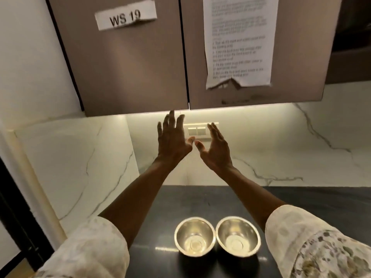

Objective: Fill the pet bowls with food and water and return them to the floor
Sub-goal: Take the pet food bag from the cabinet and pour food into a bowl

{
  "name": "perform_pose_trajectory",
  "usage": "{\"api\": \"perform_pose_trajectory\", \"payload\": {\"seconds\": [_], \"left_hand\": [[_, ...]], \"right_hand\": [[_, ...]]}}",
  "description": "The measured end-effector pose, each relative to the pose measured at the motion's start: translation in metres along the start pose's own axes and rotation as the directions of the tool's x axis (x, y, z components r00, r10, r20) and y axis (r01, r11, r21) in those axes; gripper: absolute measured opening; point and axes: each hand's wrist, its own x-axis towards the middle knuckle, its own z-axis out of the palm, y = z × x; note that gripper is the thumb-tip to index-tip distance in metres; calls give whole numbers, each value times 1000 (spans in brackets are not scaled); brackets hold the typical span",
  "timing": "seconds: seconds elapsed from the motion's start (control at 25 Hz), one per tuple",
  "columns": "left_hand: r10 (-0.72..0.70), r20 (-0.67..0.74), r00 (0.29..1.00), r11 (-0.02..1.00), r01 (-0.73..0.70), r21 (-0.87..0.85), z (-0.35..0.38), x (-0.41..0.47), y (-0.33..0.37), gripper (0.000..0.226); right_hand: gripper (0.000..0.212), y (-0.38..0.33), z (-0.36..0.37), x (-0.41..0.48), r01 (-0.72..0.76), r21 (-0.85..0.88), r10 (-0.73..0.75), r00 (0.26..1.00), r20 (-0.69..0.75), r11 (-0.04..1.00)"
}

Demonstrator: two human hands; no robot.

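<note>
Two empty steel pet bowls stand side by side on the dark countertop [301, 199] near its front edge: the left bowl [194, 235] and the right bowl [238, 235], rims almost touching. Both my arms are raised well above them toward the back wall. My left hand [173, 137] has its fingers spread and straight, reaching up just under the wall cupboard's lower edge. My right hand [216, 148] is held edge-on beside it, fingers straight, holding nothing. The two thumbs nearly meet.
A brown two-door wall cupboard [130, 67] hangs overhead, with a "WS 19" label [125, 16] and a printed instruction sheet [239, 41]. A switch plate [197, 131] sits on the lit marble backsplash behind my hands. A marble side wall [70, 167] closes the left.
</note>
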Motion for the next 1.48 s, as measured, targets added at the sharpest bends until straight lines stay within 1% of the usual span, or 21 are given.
{"api": "perform_pose_trajectory", "payload": {"seconds": [0.16,0.24,0.4,0.52,0.68,0.88,1.04,1.16,1.24,1.36,1.48], "left_hand": [[56,-76,996,995,-49,85,-17,48,0,85],[77,-89,993,991,-66,112,-23,64,2,82],[102,-90,991,982,-86,170,-24,86,3,87],[136,-70,988,963,-115,245,-18,101,3,93],[229,-7,973,899,-209,385,-4,117,-1,102],[353,-53,934,830,-286,479,6,135,-8,98],[448,-66,892,770,-347,535,12,139,-14,94],[498,-74,864,743,-382,549,10,133,-20,93],[539,-93,837,720,-400,568,0,128,-24,89],[596,-105,796,688,-439,577,-19,115,-27,85],[622,-99,777,667,-460,585,-42,98,-31,84]], "right_hand": [[81,-31,-13,55,125,30,-122,988,-94,992],[80,-38,-18,74,143,38,-137,983,-121,989],[77,-47,-25,99,168,23,-164,980,-111,986],[75,-52,-31,113,189,-16,-190,975,-119,982],[74,-53,-34,125,180,1,-179,978,-109,984],[72,-47,-32,130,162,22,-158,981,-112,987],[71,-44,-27,129,191,8,-189,977,-101,982],[69,-46,-20,127,221,-4,-220,969,-109,975],[66,-51,-12,125,221,24,-217,971,-98,975],[57,-65,3,114,287,124,-275,956,-107,950],[55,-84,13,92,333,242,-295,938,-180,911]]}}
